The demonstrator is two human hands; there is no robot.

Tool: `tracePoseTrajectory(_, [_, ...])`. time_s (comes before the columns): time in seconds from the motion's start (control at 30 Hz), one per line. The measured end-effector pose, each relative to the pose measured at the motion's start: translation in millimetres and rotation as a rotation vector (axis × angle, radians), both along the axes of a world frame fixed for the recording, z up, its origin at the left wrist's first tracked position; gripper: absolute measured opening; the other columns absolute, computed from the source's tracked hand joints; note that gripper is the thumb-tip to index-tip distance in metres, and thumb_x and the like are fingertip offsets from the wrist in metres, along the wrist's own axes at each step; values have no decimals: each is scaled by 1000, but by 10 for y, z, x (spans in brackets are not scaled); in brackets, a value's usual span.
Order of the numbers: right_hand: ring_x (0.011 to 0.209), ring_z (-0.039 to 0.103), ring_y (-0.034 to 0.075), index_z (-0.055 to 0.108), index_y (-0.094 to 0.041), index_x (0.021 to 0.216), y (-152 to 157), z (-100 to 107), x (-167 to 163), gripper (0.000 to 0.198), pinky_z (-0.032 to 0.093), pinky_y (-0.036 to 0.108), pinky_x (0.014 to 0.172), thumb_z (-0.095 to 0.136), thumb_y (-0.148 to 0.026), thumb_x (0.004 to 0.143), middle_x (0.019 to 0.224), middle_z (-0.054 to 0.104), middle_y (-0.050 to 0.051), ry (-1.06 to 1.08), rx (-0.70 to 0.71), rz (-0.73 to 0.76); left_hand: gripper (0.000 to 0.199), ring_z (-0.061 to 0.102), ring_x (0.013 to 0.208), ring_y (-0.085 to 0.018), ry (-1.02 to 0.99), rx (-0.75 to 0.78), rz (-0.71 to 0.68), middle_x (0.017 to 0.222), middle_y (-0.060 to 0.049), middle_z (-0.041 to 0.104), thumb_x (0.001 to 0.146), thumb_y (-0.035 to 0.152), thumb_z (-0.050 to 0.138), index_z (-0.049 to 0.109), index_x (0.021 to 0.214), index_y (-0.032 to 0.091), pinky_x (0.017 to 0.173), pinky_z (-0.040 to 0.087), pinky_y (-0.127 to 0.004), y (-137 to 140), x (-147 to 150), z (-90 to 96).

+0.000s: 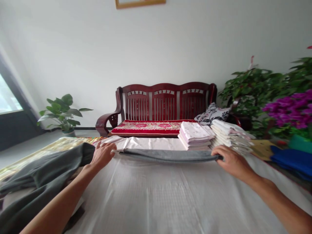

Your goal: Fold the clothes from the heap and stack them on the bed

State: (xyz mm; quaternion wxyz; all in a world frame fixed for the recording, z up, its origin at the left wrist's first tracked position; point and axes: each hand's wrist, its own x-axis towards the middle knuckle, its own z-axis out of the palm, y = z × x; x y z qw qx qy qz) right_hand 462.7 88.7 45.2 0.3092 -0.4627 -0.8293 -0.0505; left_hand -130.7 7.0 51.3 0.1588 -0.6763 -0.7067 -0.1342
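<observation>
A long grey garment (pixel 165 155), gathered into a narrow strip, stretches between my two hands over the white cloth (pixel 156 195) covering the table. My left hand (pixel 103 154) pinches its left end, where a small whitish bit shows at the fingertips. The right end is gripped by my right hand (pixel 227 159), fingers curled round it. Whether the strip is trousers or another garment I cannot tell. Dark grey clothing (pixel 46 172) lies in a loose heap beside and under my left forearm.
Two folded fabric stacks, one pinkish-white (pixel 195 135) and one cream (pixel 229 133), stand at the table's far right. Blue cloth (pixel 292 162) lies farther right, near purple flowers (pixel 290 109). Behind is a dark red wooden bench (pixel 163 100); a potted plant (pixel 62 112) stands left.
</observation>
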Motion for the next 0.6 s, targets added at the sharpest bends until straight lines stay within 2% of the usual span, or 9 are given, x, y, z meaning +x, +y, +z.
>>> tracePoseTrajectory(0.07, [98, 63, 24, 62, -27, 84, -162, -229, 41, 28, 48, 36, 87, 49, -12, 65, 98, 69, 4, -63, -41, 7, 21, 62, 110, -28, 41, -109, -8, 98, -2, 74, 75, 14, 57, 66, 89, 26, 115, 16, -52, -180, 107, -131])
tracePoseTrajectory(0.13, [97, 63, 23, 61, -27, 85, -289, -415, 74, 30, 48, 35, 86, 47, -9, 64, 98, 68, 3, -102, -81, 10, 28, 64, 106, -27, 72, -193, 3, 96, -3, 74, 73, 7, 54, 68, 88, 25, 114, 15, -55, -334, 188, -229])
tracePoseTrajectory(0.23, [100, 62, 23, 61, -27, 87, -417, -531, 96, 34, 47, 35, 88, 46, -7, 64, 100, 68, 3, -124, -111, -5, 36, 64, 104, -28, 99, -249, 65, 97, -6, 73, 74, 1, 46, 70, 89, 24, 111, 16, -59, -499, 264, -274])
tracePoseTrajectory(0.33, [103, 61, 24, 64, -27, 91, -529, -465, 38, 41, 46, 36, 89, 46, -5, 61, 105, 68, 2, -149, -85, -22, 39, 64, 105, -29, 64, -244, 144, 99, -7, 72, 75, 0, 43, 71, 89, 23, 109, 17, -62, -596, 327, -253])
tracePoseTrajectory(0.4, [105, 60, 24, 65, -27, 94, -620, -374, -81, 45, 45, 37, 90, 47, -4, 59, 107, 69, 2, -157, -54, -3, 38, 63, 107, -28, 15, -188, 141, 105, -7, 71, 78, 4, 43, 70, 94, 25, 110, 19, -58, -630, 381, -261])
tracePoseTrajectory(0.5, [99, 60, 23, 65, -26, 89, -758, -267, -376, 32, 45, 37, 89, 52, -7, 67, 100, 69, 3, -146, -35, 64, 33, 60, 113, -26, -41, -94, 83, 118, -6, 69, 85, 14, 48, 69, 106, 29, 113, 21, -51, -646, 469, -341])
tracePoseTrajectory(0.6, [91, 59, 23, 64, -27, 84, -834, -277, -697, 14, 46, 37, 83, 57, -16, 79, 89, 69, 2, -149, -34, 107, 28, 58, 118, -28, -73, -70, 62, 122, -6, 69, 88, 21, 52, 69, 108, 31, 114, 20, -53, -640, 521, -450])
